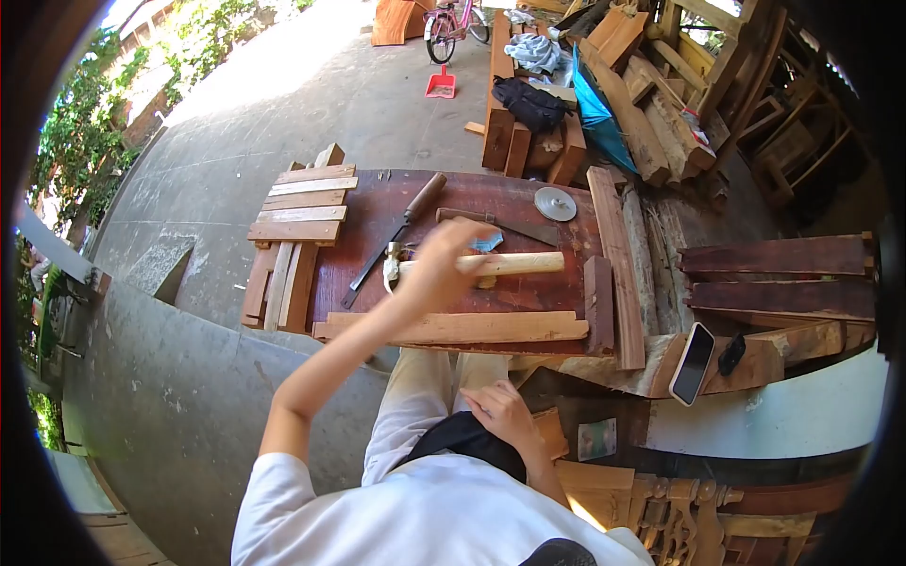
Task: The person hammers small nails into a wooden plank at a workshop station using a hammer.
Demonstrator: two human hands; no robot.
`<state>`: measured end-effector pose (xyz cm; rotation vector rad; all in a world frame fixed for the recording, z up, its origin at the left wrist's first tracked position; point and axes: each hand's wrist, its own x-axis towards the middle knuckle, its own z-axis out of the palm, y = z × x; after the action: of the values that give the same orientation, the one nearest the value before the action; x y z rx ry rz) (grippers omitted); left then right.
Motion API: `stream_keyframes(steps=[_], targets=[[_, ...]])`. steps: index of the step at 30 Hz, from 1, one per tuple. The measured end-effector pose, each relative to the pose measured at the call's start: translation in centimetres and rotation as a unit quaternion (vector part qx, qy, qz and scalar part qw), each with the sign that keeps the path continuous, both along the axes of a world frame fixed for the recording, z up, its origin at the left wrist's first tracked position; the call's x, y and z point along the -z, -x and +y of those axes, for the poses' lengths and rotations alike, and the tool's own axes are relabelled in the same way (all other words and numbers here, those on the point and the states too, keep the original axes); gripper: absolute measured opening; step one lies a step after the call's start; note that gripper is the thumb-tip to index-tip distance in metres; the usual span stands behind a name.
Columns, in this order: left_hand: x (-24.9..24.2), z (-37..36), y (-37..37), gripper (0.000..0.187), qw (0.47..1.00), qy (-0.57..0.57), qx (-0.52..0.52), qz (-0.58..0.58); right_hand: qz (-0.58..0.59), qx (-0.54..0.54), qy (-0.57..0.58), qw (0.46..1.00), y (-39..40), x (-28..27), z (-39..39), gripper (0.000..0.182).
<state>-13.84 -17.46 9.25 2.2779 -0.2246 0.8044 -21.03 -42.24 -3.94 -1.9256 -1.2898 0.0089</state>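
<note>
My left hand (445,262), slightly blurred, reaches over the handle of a hammer (528,263) on the reddish-brown work table (528,193). Its fingers look apart, and the hand hides part of the handle. The hammer's metal head points left. My right hand (505,412) rests at my lap with loose, spread fingers and holds nothing. Left of the hammer lies a long chisel (387,257) with a wooden handle. Behind it is a narrow tool with a flat blade (519,226), partly covered by my left hand. A small blue piece (487,242) lies beside it.
A wooden strip (462,327) lines the table's near edge. Slatted wood pieces (300,203) sit on the left, a grey disc (555,203) far right. A phone (694,363) rests on timber at right. Stacked lumber (651,113) and a black bag (530,104) stand behind.
</note>
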Motion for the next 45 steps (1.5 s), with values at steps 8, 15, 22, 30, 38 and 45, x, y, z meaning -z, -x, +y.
stream_keyframes(steps=[8, 15, 22, 30, 38, 45], targets=[[-10.3, -19.4, 11.2, 0.037, 0.715, 0.169, 0.678, -0.018, -0.048, -0.087, 0.017, 0.995, -0.6, -0.4, 2.8, 0.019], [-10.9, -24.3, 11.8, 0.052, 0.520, 0.219, 0.778, 0.276, -0.075, -0.089, -0.010, 0.993, -0.5, -1.1, 5.0, 0.020], [-10.5, -22.6, 12.2, 0.056, 0.567, 0.217, 0.745, 0.275, -0.019, -0.099, 0.006, 0.995, 0.0, -1.3, 3.9, 0.019], [-9.5, -23.4, 13.5, 0.051, 0.624, 0.248, 0.732, 0.113, -0.027, -0.161, -0.033, 0.986, -4.4, -7.4, 4.7, 0.028], [-11.5, -21.5, 15.1, 0.043, 0.654, 0.258, 0.710, -0.038, -0.142, 0.078, -0.022, 0.987, -15.9, -12.4, 11.2, 0.021], [-11.6, -21.1, 14.5, 0.049, 0.723, 0.156, 0.664, -0.110, -0.170, 0.117, 0.148, 0.967, -25.9, -7.3, 16.2, 0.027]])
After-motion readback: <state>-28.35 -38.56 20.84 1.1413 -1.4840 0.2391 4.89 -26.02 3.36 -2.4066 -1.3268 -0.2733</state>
